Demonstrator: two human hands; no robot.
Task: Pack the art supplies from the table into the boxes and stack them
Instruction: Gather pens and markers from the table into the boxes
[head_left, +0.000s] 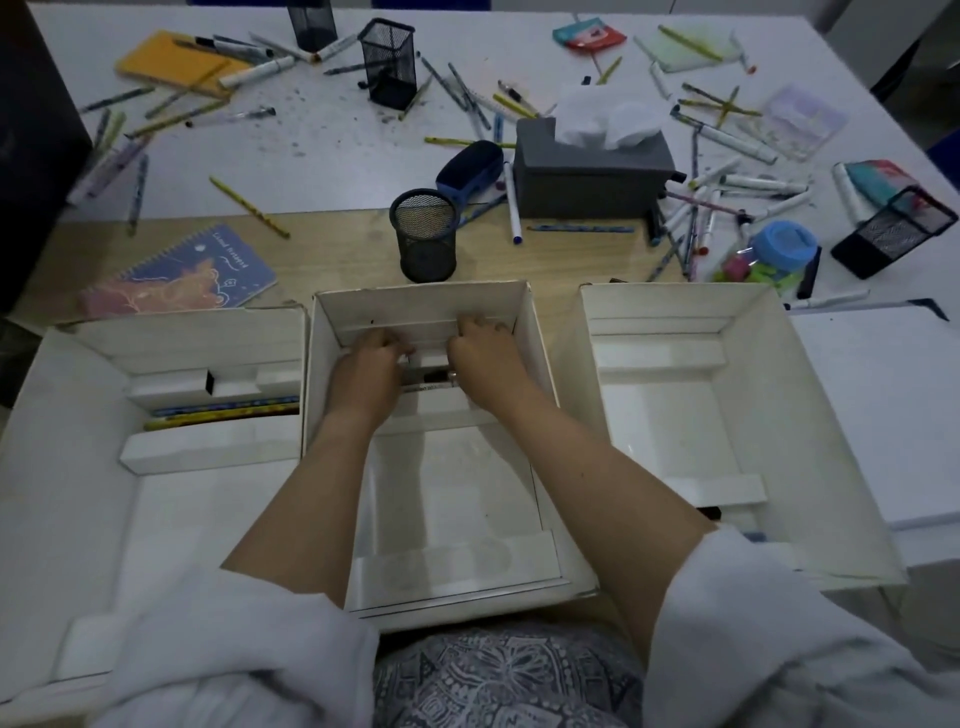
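Three white boxes sit in a row at the near edge of the desk (332, 249): a left box (67, 415), a middle box (524, 332) and a right box (748, 322). Both hands are down inside the middle one, at its far end. The left hand (363, 371) and right hand (485, 364) have their fingers curled over a white insert strip there, with a dark pen (434, 376) lying between them (whether either hand actually grips it, I cannot tell). The left box holds a few pencils (223, 413) in a slot. Beyond the boxes stand four black mesh cups: one round cup (425, 236), two square ones (388, 62) at the back, one tipped over (896, 228) on the right. Two notebooks show, blue (197, 270) and orange (176, 62). Loose markers (748, 192) lie scattered around a grey tissue box (592, 171).
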